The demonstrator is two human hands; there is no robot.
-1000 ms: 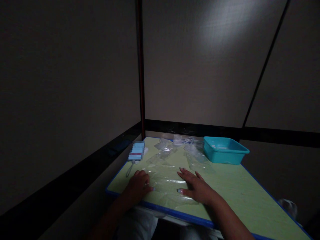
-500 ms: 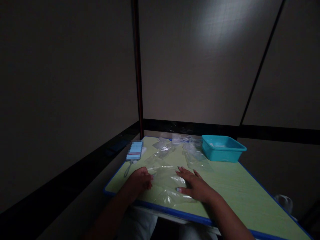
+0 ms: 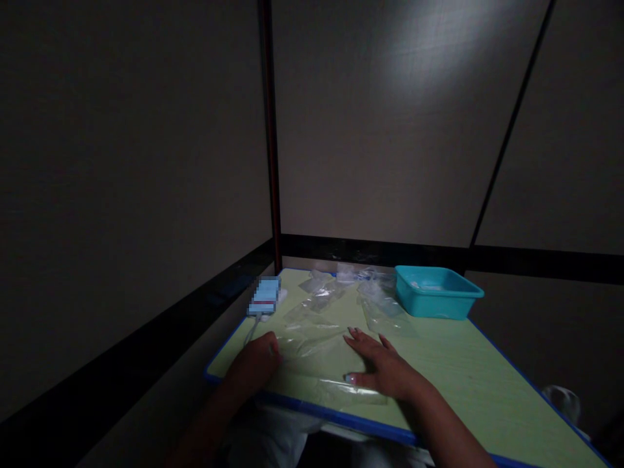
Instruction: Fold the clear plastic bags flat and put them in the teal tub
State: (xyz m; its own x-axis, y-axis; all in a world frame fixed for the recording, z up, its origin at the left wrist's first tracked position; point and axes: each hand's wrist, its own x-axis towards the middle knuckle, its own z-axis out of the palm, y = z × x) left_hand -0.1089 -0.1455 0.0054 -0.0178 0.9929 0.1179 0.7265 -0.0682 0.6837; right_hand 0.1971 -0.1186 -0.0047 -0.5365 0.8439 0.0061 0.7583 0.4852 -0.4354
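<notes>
A clear plastic bag (image 3: 316, 364) lies on the pale green table (image 3: 468, 390) near its front edge, between my two hands. My left hand (image 3: 258, 361) is closed at the bag's left end and grips it there; the fingertips are mostly hidden. On the bag's right part rests my right hand (image 3: 383, 367), palm down with fingers and thumb spread. Farther back are more clear plastic bags, one (image 3: 322, 292) left of centre and another (image 3: 383, 309) beside the turquoise basin (image 3: 433, 302).
A phone-like object (image 3: 264, 296), blurred out, with a grey strap lies at the table's left side. Dark-trimmed wall panels (image 3: 375, 130) stand close behind and to the left. A whitish translucent item (image 3: 563, 400) is past the right edge.
My left hand has moved left, and the bag between my hands is drawn flatter and wider. My right hand stays in nearly the same place, fingers still spread.
</notes>
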